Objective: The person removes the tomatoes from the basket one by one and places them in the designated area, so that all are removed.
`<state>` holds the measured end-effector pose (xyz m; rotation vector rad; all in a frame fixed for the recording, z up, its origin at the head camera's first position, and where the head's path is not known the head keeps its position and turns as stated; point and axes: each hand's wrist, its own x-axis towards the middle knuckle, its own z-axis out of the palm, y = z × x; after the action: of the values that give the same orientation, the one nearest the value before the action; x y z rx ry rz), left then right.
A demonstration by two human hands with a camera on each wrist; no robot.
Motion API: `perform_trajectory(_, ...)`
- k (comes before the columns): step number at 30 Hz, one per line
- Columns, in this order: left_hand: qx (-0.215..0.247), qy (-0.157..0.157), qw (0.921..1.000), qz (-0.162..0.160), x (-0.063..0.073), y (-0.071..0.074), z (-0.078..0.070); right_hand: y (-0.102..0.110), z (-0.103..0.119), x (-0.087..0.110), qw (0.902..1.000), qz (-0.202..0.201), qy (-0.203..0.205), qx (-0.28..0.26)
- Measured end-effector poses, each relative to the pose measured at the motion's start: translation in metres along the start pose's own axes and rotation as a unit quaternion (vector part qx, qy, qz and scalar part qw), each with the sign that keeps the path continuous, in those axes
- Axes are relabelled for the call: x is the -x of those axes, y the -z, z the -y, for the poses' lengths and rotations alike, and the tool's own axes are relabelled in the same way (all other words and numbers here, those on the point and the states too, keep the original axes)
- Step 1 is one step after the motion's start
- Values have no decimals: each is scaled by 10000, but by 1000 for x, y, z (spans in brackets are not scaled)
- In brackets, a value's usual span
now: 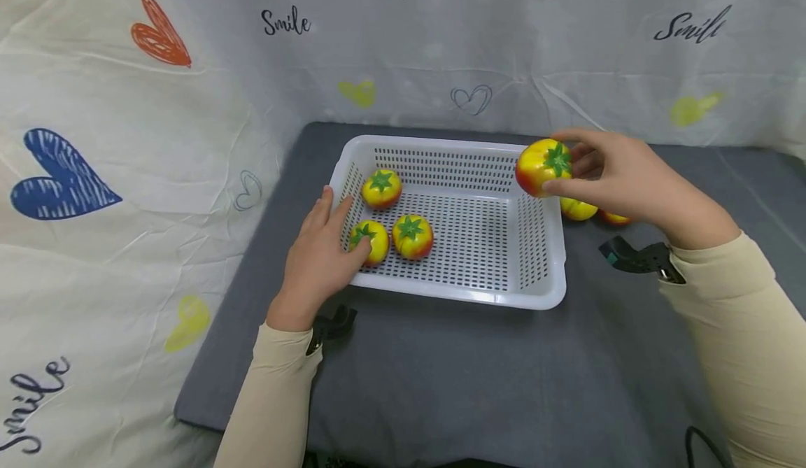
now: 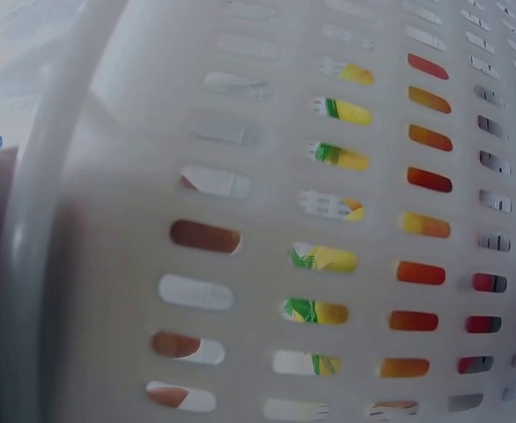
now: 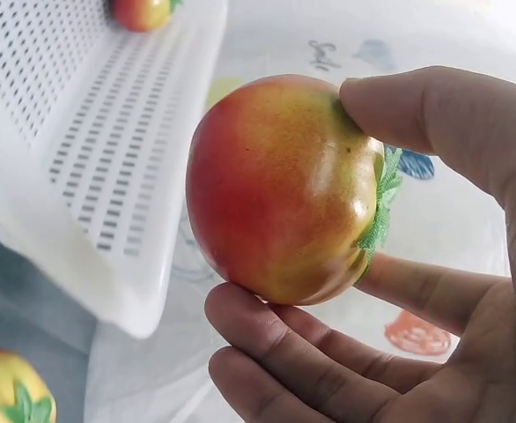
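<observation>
My right hand [image 1: 607, 174] holds a yellow-and-red artificial tomato [image 1: 543, 167] with a green leafy top, above the back right corner of a white slotted plastic basket [image 1: 441, 298]. In the right wrist view, the thumb presses this tomato [image 3: 280, 194] from above while the fingers curl beneath it. My left hand [image 1: 324, 251] rests over the basket's left rim, fingers fairly straight, its thumb partly covering a tomato [image 1: 371, 243] inside. Two more tomatoes lie near it, one at the back [image 1: 381, 189] and one to its right [image 1: 412, 237]. Through the wall slots [image 2: 324, 260] the left wrist view shows tomato colours.
Outside the basket, on the grey tabletop [image 1: 441, 377], a yellow tomato [image 1: 577, 208] and a redder one [image 1: 613, 217] lie partly hidden under my right hand. A white cloth [image 1: 403, 55] with hearts and lettering hangs behind. A black cable [image 1: 702, 440] lies at the front right.
</observation>
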<state>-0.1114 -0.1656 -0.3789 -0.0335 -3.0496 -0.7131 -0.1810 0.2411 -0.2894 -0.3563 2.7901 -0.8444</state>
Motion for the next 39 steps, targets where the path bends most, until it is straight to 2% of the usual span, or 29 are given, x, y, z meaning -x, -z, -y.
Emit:
perform_trajectory(6,-25,94,9999,-55,2,3,3,6,-9,5,9999,-79,-58,54)
perform_trajectory(21,57,44,10000,-12,-1,2,0,13,-47,27,9977,-129,-437,497)
perform_trajectory(31,7,26,10000,74,2,1,0,-8,-77,41,9975,24,-654,251)
perform_trajectory(39,0,13,10000,85,-1,-1,-1,-30,-90,44,9975,214,-652,173)
